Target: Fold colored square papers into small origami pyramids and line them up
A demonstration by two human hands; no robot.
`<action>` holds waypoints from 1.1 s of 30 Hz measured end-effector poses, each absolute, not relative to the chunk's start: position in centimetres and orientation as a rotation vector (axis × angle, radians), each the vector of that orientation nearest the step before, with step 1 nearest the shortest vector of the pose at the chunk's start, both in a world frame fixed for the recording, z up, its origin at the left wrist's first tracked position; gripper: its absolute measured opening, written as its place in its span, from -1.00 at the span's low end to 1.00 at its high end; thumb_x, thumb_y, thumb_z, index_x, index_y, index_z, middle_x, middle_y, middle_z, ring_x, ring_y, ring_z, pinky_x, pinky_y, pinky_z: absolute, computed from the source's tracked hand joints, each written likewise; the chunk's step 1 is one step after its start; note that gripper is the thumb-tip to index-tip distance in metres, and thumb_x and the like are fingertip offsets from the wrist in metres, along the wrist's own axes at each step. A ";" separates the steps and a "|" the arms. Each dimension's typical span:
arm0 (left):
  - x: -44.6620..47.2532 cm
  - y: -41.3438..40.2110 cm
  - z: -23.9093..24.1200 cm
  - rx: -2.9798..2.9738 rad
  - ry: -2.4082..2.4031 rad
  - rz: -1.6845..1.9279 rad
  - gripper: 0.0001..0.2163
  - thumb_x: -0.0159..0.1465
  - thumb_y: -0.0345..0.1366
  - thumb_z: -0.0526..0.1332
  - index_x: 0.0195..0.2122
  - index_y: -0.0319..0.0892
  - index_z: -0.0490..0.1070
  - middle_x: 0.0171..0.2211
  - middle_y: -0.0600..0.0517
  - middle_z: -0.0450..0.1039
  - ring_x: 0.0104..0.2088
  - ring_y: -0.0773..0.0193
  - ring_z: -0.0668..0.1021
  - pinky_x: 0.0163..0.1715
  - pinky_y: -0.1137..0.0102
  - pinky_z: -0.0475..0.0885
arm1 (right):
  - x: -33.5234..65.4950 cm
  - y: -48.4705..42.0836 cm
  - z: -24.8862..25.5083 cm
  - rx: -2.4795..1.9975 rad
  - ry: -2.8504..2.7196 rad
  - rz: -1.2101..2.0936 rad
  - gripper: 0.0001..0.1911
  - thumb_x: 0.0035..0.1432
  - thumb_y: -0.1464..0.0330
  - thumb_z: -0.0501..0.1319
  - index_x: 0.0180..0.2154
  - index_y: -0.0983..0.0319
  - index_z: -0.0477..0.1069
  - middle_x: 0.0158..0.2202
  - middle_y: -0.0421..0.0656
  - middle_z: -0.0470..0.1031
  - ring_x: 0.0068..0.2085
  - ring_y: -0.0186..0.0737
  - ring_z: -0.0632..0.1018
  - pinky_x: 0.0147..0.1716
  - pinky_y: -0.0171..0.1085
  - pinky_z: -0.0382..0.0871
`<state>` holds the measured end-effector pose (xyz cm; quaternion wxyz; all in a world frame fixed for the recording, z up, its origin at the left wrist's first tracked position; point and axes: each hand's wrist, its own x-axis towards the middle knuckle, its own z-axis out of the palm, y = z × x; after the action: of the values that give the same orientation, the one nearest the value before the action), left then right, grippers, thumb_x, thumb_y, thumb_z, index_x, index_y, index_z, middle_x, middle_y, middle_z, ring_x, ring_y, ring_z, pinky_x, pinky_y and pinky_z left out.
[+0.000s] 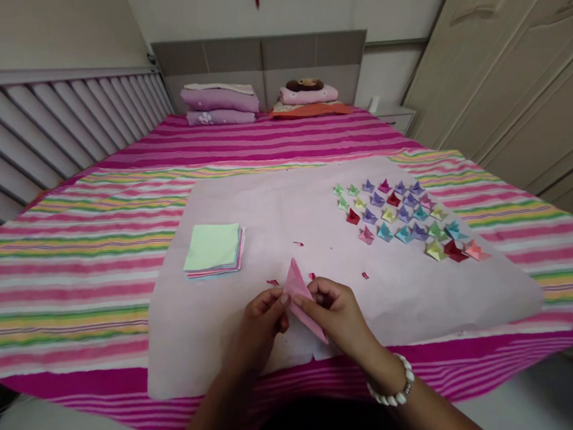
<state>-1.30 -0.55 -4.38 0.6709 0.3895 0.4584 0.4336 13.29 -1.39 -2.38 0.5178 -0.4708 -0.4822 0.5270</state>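
A pink sheet of origami paper (pixel 301 293), folded to a triangle, is held up between my two hands over the front of the large pale paper sheet (pixel 286 208). My left hand (pixel 260 321) pinches its left edge between thumb and fingers. On the other side my right hand (pixel 337 307) grips it, thumb on the near face and fingers partly hidden behind. Small red paper scraps (pixel 365 275) lie just beyond the hands. To the left sits a stack of square coloured papers (pixel 213 247), light green on top. Several folded paper pieces (pixel 389 214) in many colours stand in rows at the right.
The pale sheet lies on a bed with a striped bedspread (pixel 71 280). Folded purple bedding (pixel 220 104) and a pink pile (pixel 309 95) rest by the headboard (pixel 257 53). Bed rails (pixel 58 128) line the left; a wardrobe (pixel 520 74) stands at right.
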 end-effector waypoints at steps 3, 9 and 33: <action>-1.1 -0.6 -3.9 0.785 0.980 0.970 -0.79 0.07 -0.19 0.37 -0.36 -0.23 0.51 -0.64 0.15 0.33 -0.60 0.47 0.32 -0.53 0.53 0.21 | 13.5 -1.4 -2.5 -1.123 -1.167 1.299 -0.63 -0.06 0.10 0.37 -0.57 0.19 0.31 -0.66 -0.32 0.18 -0.60 -0.38 0.15 -0.63 -0.35 -0.02; -1.2 -0.4 -4.0 0.690 0.914 0.926 -0.80 0.07 -0.21 0.40 -0.41 -0.25 0.51 -0.59 0.11 0.40 -0.57 0.50 0.38 -0.49 0.56 0.28 | 14.3 -0.7 -2.7 -1.032 -1.048 1.455 -0.59 0.11 0.05 0.24 -0.55 0.23 0.33 -0.64 -0.30 0.24 -0.57 -0.38 0.24 -0.54 -0.34 0.13; -0.2 -0.4 -4.3 0.780 1.045 0.991 -0.59 0.09 0.00 0.31 -0.21 -0.27 0.46 -0.47 0.04 0.44 -0.48 0.38 0.47 -0.42 0.48 0.39 | 14.3 -0.1 -4.3 -1.213 -1.226 1.249 -0.88 -0.02 0.32 0.23 -0.49 0.23 0.35 -0.65 -0.35 0.17 -0.62 -0.42 0.15 -0.61 -0.37 0.00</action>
<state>-0.15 -0.37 -4.27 0.6829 0.3481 0.4660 0.4419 14.32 -0.14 -4.33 0.4850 -0.4982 -0.5036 0.5129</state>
